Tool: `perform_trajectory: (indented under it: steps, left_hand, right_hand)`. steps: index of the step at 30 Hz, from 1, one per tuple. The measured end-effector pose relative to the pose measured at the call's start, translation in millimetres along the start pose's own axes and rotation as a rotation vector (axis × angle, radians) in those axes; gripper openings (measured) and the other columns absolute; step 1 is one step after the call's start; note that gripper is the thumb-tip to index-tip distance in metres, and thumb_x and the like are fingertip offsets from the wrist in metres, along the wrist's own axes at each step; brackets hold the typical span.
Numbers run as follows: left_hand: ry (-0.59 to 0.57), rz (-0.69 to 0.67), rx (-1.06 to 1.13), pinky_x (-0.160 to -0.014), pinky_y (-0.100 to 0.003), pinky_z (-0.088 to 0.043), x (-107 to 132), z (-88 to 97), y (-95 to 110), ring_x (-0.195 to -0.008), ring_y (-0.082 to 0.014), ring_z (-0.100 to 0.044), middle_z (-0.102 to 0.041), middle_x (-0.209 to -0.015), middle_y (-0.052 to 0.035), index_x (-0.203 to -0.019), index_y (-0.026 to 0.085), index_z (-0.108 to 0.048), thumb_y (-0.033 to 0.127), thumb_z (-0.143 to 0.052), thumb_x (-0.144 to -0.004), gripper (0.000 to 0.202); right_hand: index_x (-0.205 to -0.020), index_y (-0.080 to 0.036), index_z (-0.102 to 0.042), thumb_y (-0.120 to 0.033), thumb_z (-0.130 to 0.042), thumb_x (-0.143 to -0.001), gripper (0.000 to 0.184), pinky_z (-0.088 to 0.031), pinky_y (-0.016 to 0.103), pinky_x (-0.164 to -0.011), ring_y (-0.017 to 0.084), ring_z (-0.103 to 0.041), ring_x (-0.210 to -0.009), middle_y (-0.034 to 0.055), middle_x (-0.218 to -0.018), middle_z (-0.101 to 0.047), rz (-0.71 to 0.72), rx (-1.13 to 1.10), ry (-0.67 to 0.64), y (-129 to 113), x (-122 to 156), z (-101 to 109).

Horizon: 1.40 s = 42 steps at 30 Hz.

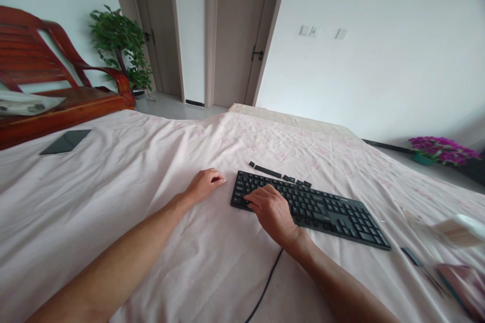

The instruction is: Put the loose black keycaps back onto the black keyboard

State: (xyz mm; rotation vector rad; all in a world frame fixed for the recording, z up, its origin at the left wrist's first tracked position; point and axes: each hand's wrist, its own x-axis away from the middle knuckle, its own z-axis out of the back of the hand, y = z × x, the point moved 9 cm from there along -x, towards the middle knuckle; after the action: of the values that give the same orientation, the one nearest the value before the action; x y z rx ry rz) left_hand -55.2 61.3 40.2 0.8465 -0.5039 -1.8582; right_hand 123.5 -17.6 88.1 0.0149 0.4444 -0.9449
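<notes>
A black keyboard (341,217) lies at a slant on the pink cloth. My right hand (271,212) is over its left end, fingers bent down and thumb and fingertips pressed together at the lower-left keys. Whatever may be between those fingertips is hidden. Just left of the keyboard, my left hand (204,184) rests on the cloth, loosely curled, with nothing visible in it. Behind the keyboard's far edge lie a long black spacebar keycap (268,171) and several small loose keycaps (252,164). A dark cable (265,287) runs toward me below my right hand.
At right are a thin dark-handled tool (412,256), a blurred pinkish object (462,282) and a clear container of thin sticks (458,232). A dark flat panel (66,142) lies far left. Beyond stand a wooden bench (64,98), a green plant (119,45) and purple flowers (441,149).
</notes>
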Motion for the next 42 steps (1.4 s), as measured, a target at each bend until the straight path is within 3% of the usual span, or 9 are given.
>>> perform_trajectory:
  steps: [15,19,25,31,42]
  left_hand:
    - [-0.008,-0.013,-0.011,-0.072,-0.025,-0.044,0.1,0.4,1.9,-0.079,-0.016,-0.061,-0.068,-0.082,-0.0021,-0.079,0.019,-0.071,0.038,-0.055,-0.085,0.026]
    - [-0.014,-0.018,-0.018,-0.074,-0.025,-0.043,0.0,-1.0,-0.3,-0.08,-0.0157,-0.062,-0.068,-0.083,-0.0019,-0.08,0.019,-0.071,0.036,-0.055,-0.086,0.025]
    - [-0.022,-0.014,-0.031,-0.073,-0.025,-0.043,0.1,-1.7,-1.3,-0.077,-0.0149,-0.061,-0.068,-0.082,-0.0013,-0.08,0.019,-0.071,0.035,-0.054,-0.086,0.025]
    - [-0.012,-0.014,-0.028,-0.073,-0.025,-0.043,0.4,-0.3,0.1,-0.078,-0.0151,-0.061,-0.068,-0.083,-0.0014,-0.08,0.019,-0.072,0.035,-0.054,-0.085,0.024]
    - [0.037,-0.072,0.005,-0.07,-0.024,-0.045,2.4,2.5,7.8,-0.074,-0.0143,-0.061,-0.068,-0.08,-0.002,-0.079,0.019,-0.072,0.036,-0.056,-0.086,0.024]
  right_hand:
    - [-0.084,-0.028,-0.074,-0.025,-0.066,-0.086,0.008,-0.041,0.027,-0.071,0.017,-0.052,-0.082,-0.0003,-0.081,-0.064,-0.018,0.053,-0.051,-1.3,-5.2,-3.7]
    - [-0.075,-0.024,-0.069,-0.022,-0.059,-0.091,0.018,-0.037,0.029,-0.069,0.017,-0.051,-0.08,0.0007,-0.08,-0.062,0.01,0.157,-0.084,-10.9,-1.7,-6.3]
    - [-0.091,-0.021,-0.067,-0.014,-0.057,-0.09,0.013,-0.037,0.03,-0.074,0.018,-0.051,-0.084,0.0029,-0.087,-0.062,0.058,0.243,-0.112,-22.8,5.3,-10.5]
    - [-0.085,-0.024,-0.067,-0.017,-0.058,-0.09,0.013,-0.035,0.03,-0.07,0.017,-0.052,-0.083,0.001,-0.087,-0.064,0.065,0.244,-0.078,-20.7,5.2,-7.0]
    - [-0.09,-0.026,-0.071,-0.017,-0.053,-0.093,0.019,-0.037,0.026,-0.069,0.015,-0.059,-0.082,-0.0003,-0.088,-0.069,0.01,0.101,-0.011,-8.8,9.5,-7.2]
